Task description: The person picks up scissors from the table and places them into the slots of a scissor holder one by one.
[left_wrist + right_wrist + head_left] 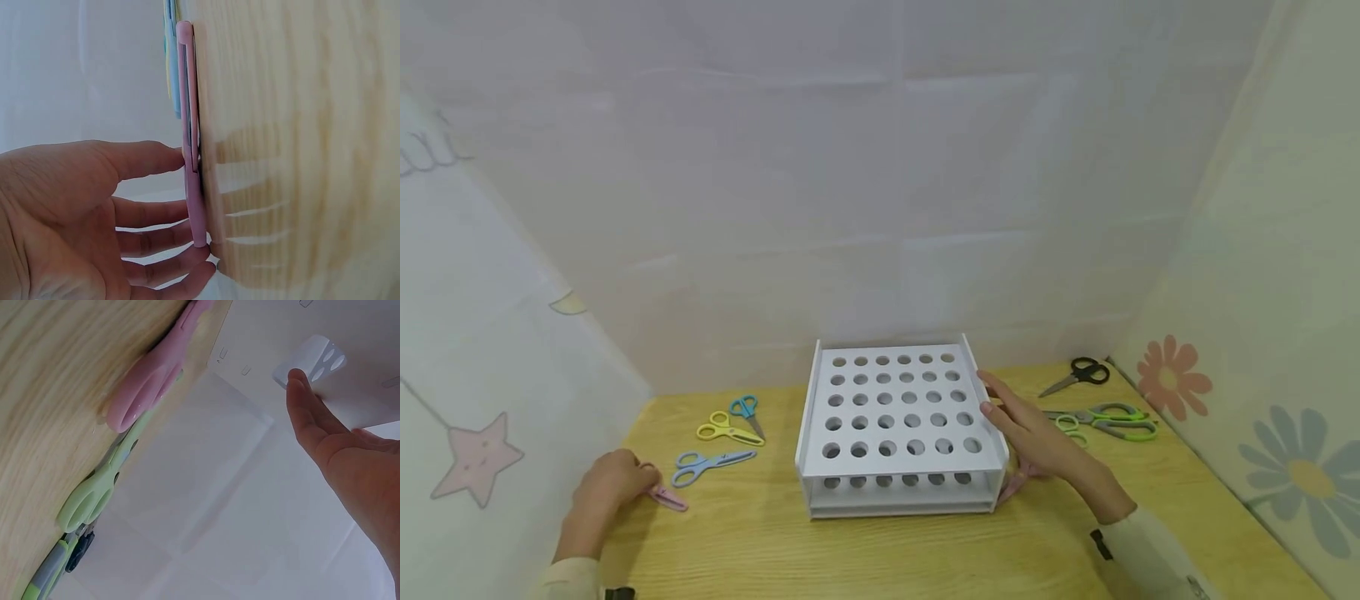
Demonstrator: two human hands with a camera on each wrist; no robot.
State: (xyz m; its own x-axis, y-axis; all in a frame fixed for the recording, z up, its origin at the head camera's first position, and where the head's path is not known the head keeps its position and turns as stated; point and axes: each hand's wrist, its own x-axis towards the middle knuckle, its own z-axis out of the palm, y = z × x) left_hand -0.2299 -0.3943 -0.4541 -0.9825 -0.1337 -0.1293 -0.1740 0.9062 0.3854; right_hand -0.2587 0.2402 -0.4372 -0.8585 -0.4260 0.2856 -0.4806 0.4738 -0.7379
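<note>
Here at the left of the table (737, 550), the pink scissors (666, 498) are being held low by the left hand (610, 482): thumb and fingers are clamped about the handles, with the fingertips reaching down to the wood and the blades pointed away from the palm. How firmly they are gripped cannot be told.

Over to the middle, where the white rack (897, 409) is stood upright, its top pierced by rows of round holes and a lower tier seen beneath. Its right side is touched by the right hand (1033, 437), fingers stretched out and apart, one fingertip laid by the cut-out in the side panel.

Between the left hand and the rack, three more pairs are laid out: light-blue scissors (711, 464) nearest, yellow scissors (728, 431) beyond them, and teal scissors (748, 413) just beside the yellow.

On the far side of the rack, a second pink pair (147, 390) is seen below the right hand, followed by light-green scissors (90, 497), green-and-grey shears (1120, 422) and, near the back wall, black scissors (1078, 375).
</note>
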